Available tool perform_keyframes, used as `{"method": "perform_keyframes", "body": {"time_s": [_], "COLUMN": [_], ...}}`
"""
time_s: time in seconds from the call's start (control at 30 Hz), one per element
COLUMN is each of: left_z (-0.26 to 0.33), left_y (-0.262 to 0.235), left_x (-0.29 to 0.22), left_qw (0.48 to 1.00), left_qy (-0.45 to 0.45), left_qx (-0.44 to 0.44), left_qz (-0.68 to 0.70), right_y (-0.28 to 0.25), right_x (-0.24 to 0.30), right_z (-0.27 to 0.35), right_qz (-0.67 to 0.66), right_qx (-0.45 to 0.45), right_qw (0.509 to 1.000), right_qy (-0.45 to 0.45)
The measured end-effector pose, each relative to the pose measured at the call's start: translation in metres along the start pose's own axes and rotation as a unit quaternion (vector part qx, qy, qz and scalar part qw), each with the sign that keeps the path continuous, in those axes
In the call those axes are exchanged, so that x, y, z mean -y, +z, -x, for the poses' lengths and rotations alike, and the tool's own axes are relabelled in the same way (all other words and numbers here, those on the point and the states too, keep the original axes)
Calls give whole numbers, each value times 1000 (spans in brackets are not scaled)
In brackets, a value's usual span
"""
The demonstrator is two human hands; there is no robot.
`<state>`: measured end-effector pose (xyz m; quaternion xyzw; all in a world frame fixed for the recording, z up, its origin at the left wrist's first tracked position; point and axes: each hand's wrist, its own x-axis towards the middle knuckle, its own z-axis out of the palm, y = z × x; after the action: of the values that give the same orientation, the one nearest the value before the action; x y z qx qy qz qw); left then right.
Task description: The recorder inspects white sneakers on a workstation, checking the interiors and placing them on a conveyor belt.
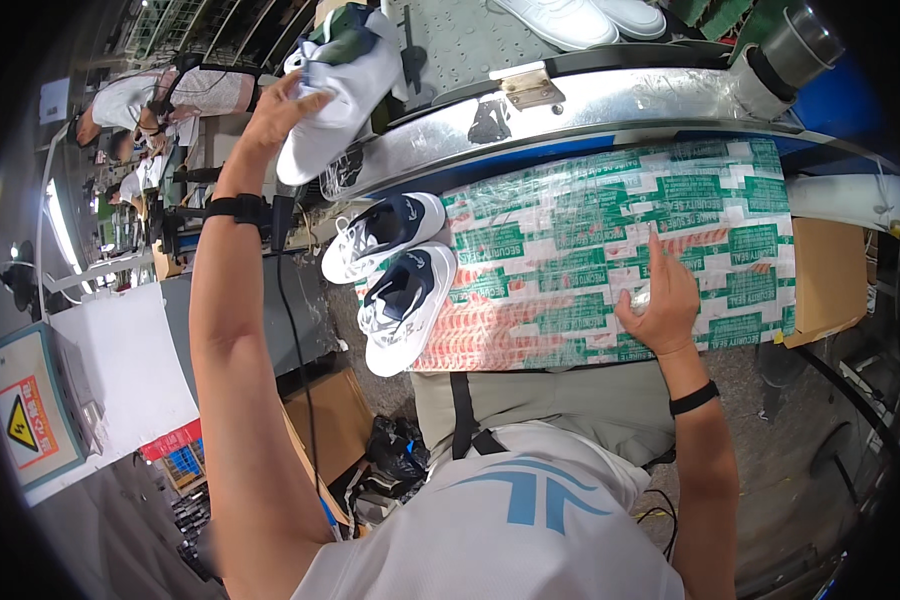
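Observation:
My left hand (288, 110) is raised at the upper left, its fingers closed around a white sneaker (342, 98) with a dark blue and green collar. The shoe hangs toe down beside the metal rail. Over the taped board, my right hand (662, 297) has its index finger stretched out and its thumb apart, with nothing visible in it. Two white sneakers with dark blue linings, a farther one (355, 262) and a nearer one (395, 345), stand side by side on the board's left end.
The board (610, 260), covered in green and white printed tape, lies across my lap. Beyond it runs a metal-edged conveyor (610, 105) carrying more white shoes (570, 20). A steel cylinder (800, 50) juts up at the far right. Another person (130, 105) is at the upper left.

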<state>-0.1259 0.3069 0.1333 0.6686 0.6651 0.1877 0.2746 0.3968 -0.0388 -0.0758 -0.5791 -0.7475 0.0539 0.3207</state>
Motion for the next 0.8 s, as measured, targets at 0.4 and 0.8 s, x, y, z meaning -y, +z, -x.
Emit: {"method": "perform_keyframes", "body": {"time_s": [0.4,0.8], "left_z": [-79,-252], "left_y": [231,296], "left_x": [-197,-90], "left_qw": [995,886], "left_qy": [-21,-168], "left_qx": [94,97], "left_qz": [33,420], "right_y": [-18,2], "right_x": [-10,-3], "right_z": [18,16], "right_qz": [-22,-51], "right_qx": [1,53], "right_qw": [998,996], "right_qy": [56,44]}}
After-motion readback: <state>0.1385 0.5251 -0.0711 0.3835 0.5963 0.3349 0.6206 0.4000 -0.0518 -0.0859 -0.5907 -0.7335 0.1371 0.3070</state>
